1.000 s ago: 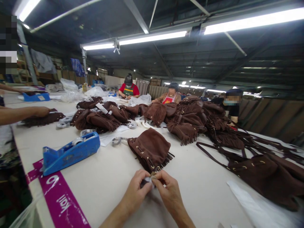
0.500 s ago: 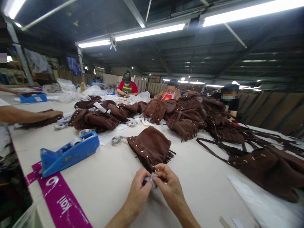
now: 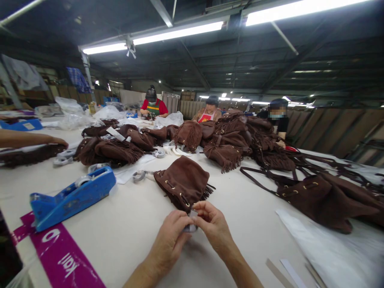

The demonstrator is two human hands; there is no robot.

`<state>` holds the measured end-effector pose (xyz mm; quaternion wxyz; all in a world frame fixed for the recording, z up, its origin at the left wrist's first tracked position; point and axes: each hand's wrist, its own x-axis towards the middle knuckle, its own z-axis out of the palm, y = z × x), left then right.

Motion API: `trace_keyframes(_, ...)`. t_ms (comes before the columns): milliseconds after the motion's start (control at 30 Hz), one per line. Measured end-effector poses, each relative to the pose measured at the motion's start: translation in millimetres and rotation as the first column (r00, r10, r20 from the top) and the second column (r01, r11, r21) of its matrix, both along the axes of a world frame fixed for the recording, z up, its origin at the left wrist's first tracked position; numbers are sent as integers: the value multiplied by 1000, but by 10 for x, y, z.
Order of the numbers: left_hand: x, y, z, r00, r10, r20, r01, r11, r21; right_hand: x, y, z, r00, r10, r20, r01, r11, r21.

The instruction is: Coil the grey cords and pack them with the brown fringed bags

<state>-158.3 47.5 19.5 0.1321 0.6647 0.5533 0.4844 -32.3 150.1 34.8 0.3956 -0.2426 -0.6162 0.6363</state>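
A dark brown suede bag (image 3: 184,178) with fringe and gold eyelets lies on the white table in front of me. At its near corner my two hands meet over a small pale grey wrapping strip (image 3: 193,215). My right hand (image 3: 213,225) pinches this strip between thumb and fingertips. My left hand (image 3: 170,236) is closed on the wrapped part beside it, its fingers curled; what lies inside the wrapping is hidden. A grey wrapped ring (image 3: 139,176) rests just left of the bag.
A blue tape dispenser (image 3: 73,196) stands left on a purple printed strip (image 3: 64,256). Brown bags (image 3: 222,138) are heaped behind; another bag (image 3: 318,196) lies right, near plastic sheeting (image 3: 327,244) and loose strips (image 3: 279,274). A co-worker's hand (image 3: 57,142) reaches in from the left. Several people work beyond.
The view has turned slightly right, so most things sit further left. My left fingers have shifted over the wrapped part; my right hand still pinches the strip.
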Motion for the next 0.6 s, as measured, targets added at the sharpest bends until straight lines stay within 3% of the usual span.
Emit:
trace_keyframes(133, 13, 15, 27, 999, 38, -21, -39, 999, -36, -10, -19, 9, 1000, -3, 27, 2, 1000, 31)
trace_keyframes(233, 61, 26, 31, 994, 98, 52, -96, 995, -36, -4, -58, 37, 996, -47, 80, 36, 990, 134)
trace_keyframes(400, 138, 38, 27, 944, 234, 233, -200, 967, -160, -21, -121, 34, 972, -209, 111, 136, 879, 457)
trace_keyframes(600, 89, 51, -30, 951, 142, 273, -124, 989, -81, -34, -60, 34, 983, -121, 141, 76, 954, 289)
